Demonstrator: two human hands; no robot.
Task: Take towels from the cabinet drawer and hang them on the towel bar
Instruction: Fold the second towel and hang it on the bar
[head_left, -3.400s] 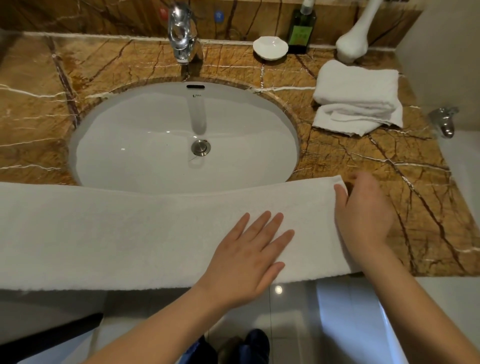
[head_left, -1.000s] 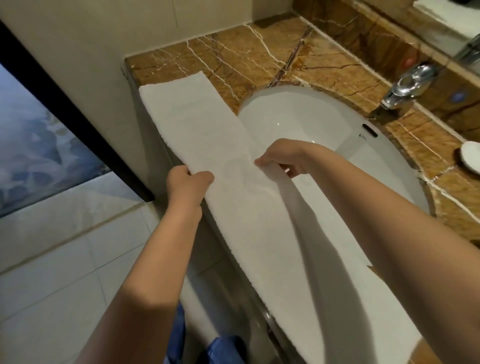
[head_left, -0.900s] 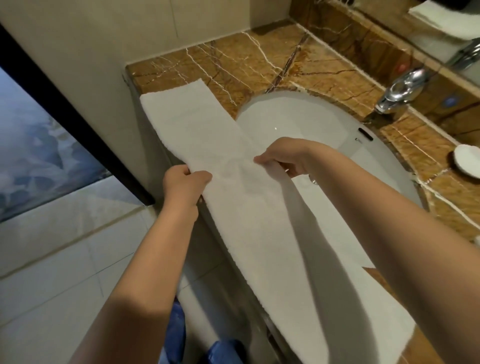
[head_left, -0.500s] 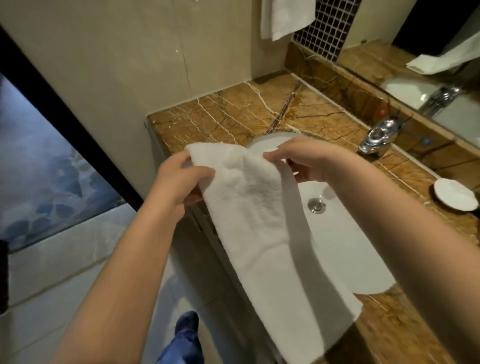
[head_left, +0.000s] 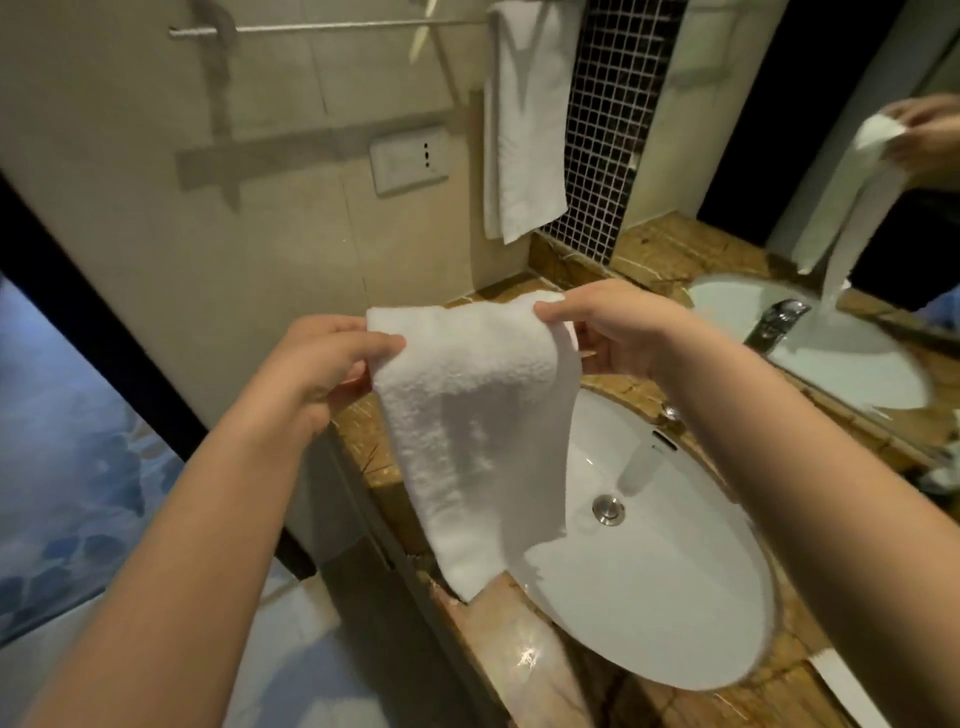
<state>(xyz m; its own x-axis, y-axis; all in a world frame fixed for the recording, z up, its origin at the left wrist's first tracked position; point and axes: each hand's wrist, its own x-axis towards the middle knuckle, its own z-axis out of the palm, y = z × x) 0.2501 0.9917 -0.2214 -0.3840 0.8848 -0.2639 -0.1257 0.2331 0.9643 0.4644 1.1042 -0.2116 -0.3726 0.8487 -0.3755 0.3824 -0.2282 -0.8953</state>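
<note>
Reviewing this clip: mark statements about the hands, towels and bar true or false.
1. The left hand and the right hand both grip the white terry towel. True.
2. The metal towel bar on the wall is bare. False: a white hanging towel drapes over the bar's right end.
3. The gripped towel lies spread flat on the brown marble counter. False: held up over the counter edge, it hangs from the hands.
4. The round metal drain in the white oval sink is in view. True.

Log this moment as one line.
left hand: grips towel | right hand: grips towel | towel: hangs down | towel bar: one hung towel
</note>
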